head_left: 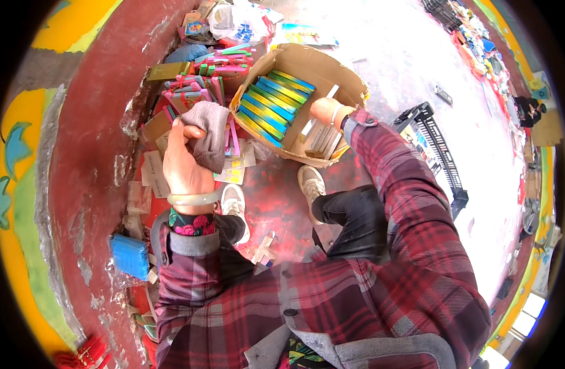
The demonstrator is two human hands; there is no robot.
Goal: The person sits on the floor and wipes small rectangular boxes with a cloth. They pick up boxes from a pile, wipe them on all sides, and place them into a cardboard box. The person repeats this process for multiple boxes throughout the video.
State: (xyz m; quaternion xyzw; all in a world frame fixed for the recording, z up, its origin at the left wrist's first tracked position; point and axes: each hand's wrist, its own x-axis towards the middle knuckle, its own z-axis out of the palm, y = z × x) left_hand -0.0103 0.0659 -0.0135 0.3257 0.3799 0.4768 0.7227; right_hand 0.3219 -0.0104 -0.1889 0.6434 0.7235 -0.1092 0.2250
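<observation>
Over a red-stained floor (273, 212), left hand (183, 163) with grip closed on a brown cloth (210, 132), beside a cardboard box (316, 66) holding blue-and-yellow packs (273, 107), right hand (325, 111) at the box, its grip unclear.

Floor (273, 206): worn red paint, glare washing out the 1-to-4 side. On it, clock from view centre: cardboard box (337, 69) at 12, small dark oblong item (443, 95) at 2, black plastic crate (445, 167) near 3, pale scraps (265, 249) at 6, pale shoes (310, 184) near centre.
</observation>
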